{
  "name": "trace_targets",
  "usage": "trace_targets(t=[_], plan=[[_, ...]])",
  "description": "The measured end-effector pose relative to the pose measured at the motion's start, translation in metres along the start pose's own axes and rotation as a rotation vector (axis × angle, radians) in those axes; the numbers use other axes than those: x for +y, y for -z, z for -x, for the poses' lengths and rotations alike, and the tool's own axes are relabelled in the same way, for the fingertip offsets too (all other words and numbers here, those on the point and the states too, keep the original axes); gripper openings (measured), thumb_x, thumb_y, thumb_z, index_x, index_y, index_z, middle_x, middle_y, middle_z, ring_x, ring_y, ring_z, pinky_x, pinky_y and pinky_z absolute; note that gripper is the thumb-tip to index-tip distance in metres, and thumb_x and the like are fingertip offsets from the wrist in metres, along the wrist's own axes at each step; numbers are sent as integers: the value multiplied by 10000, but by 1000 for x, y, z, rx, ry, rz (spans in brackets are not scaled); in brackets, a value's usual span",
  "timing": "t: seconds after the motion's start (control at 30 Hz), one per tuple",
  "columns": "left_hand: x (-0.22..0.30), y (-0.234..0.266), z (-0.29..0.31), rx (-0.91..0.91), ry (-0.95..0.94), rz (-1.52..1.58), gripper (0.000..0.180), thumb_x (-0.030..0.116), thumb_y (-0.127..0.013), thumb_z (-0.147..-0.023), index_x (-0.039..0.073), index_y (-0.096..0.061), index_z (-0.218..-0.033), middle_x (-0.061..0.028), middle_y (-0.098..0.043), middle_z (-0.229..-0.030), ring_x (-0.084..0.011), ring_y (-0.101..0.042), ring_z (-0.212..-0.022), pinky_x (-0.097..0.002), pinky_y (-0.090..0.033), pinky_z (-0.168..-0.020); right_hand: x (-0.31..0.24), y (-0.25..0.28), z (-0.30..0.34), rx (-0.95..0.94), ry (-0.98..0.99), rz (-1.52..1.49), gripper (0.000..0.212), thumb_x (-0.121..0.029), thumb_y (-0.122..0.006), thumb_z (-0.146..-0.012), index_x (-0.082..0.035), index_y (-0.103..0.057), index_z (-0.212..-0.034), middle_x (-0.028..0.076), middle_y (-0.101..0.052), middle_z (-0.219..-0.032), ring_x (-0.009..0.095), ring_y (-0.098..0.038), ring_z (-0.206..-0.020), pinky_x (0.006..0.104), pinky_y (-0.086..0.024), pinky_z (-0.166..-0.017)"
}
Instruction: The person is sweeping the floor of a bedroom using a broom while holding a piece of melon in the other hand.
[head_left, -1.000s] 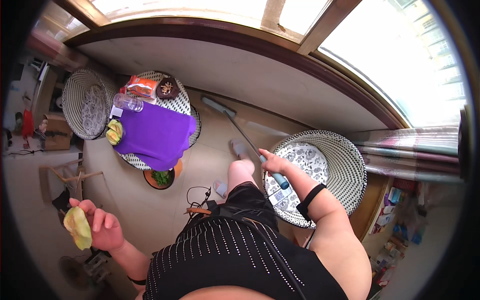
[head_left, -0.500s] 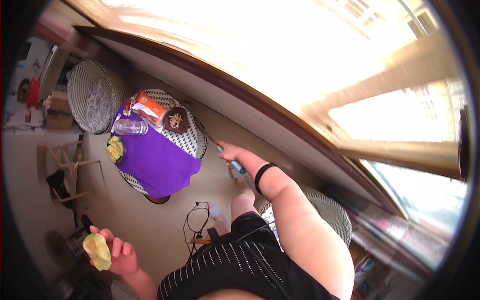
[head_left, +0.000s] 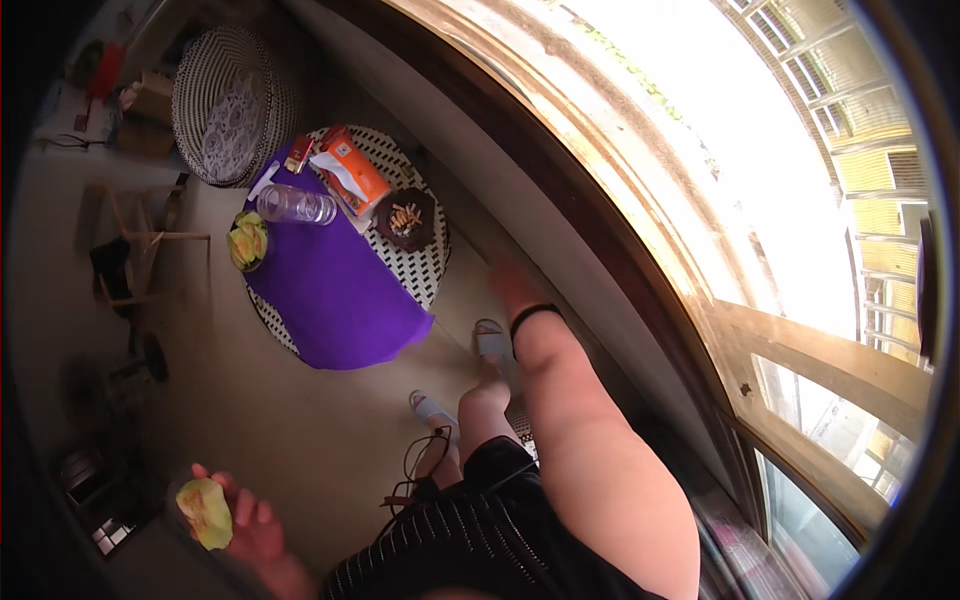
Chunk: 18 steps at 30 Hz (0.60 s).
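My left hand, at the lower left, has its fingers closed round a pale yellow-green piece of fruit with a browner patch on its face. Beyond the black band on my right wrist, my right hand is smeared by motion and dim, so its fingers and anything in them do not show. It is out past the right edge of a round woven table. On that table's purple cloth stands a small container of yellow-green pieces, with a clear glass jar nearby.
An orange tissue pack, a red packet and a brown ashtray with cigarette butts are on the table. A woven chair stands behind it. Wooden-framed windows run along the right. A dark cord hangs by my legs.
The view has turned, so the table sits higher and further right. My right hand, which gripped a blue-handled tool, is blurred, and the tool no longer shows. My left hand still holds the fruit.
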<state>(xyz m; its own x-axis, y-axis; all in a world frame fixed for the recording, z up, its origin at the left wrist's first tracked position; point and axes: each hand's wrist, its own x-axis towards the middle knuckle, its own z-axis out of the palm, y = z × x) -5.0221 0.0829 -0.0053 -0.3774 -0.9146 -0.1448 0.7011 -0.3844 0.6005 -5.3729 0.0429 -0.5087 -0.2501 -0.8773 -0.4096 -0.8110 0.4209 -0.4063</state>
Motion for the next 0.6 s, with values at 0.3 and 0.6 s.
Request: trace_targets(t=[0.3,0.6], plan=[[16,-26,-5,-151,1,59,588,310,-440,-803,106,-194,-1297,-45,-336,-1225,-161,-412,-728,-342,-336,-692,59,33,234,-829,-275,-173,467,-361,-304,-821,39,-545,-824,189,-576,-644,276,-584,-540,393,-463,-574],[50,-8,46,-402,-61,172,571,300,-436,-809,70,-212,-1281,-85,-350,-1193,-200,-461,-762,-377,-371,-715,11,140,342,-630,-568,-658,337,-258,-464,-754,50,-494,-887,159,-537,-595,233,-544,-483,341,-446,-480]])
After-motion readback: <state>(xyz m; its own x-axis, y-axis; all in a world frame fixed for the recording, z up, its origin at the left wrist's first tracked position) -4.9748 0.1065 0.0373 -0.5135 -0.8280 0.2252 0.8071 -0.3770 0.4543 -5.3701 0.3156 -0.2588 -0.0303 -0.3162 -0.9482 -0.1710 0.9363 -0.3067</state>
